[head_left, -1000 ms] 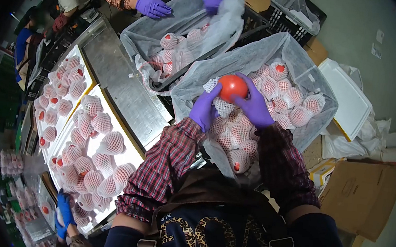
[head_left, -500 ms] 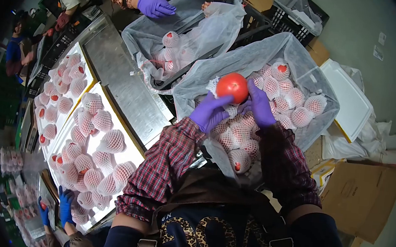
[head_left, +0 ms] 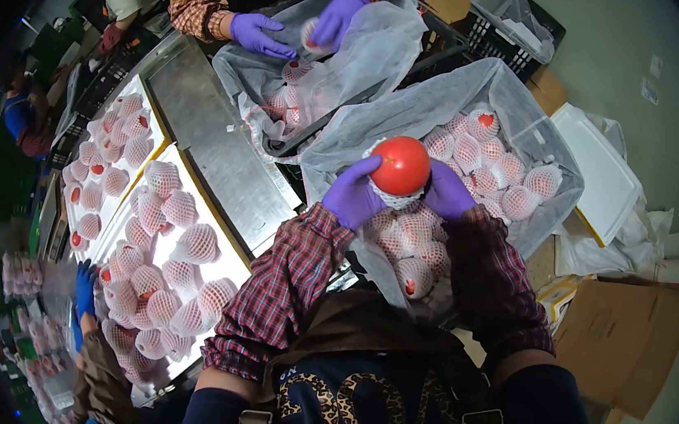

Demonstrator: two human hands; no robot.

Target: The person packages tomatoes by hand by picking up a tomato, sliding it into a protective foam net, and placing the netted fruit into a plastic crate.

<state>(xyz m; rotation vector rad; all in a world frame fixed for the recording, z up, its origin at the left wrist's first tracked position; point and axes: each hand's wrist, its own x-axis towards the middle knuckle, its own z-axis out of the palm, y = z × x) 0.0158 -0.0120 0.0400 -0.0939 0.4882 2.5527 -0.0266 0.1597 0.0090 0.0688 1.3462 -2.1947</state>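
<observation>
A red tomato (head_left: 401, 165) sits between my hands above the lined crate, its lower part in a white foam net (head_left: 395, 199) that also shows along its upper left edge. My left hand (head_left: 353, 194), in a purple glove, grips it from the left with the thumb against its skin. From the other side my right hand (head_left: 447, 192), gloved alike, closes on the tomato; its fingertips are hidden behind the fruit. Below, several netted tomatoes (head_left: 412, 235) fill the crate, whose pale liner (head_left: 539, 127) stands up around them.
Ahead, a co-worker's purple-gloved hands (head_left: 339, 20) work over a second lined crate (head_left: 243, 69). To the left, white trays (head_left: 164, 162) of netted tomatoes lie beside a metal table (head_left: 209, 115). A blue-gloved hand (head_left: 86, 289) is at the tray's edge. A cardboard box (head_left: 619, 345) stands right.
The tomato has come slightly lower and its foam net now sits under it. My right hand has lowered beside it. The co-worker's second hand has come into the far crate, holding a netted tomato.
</observation>
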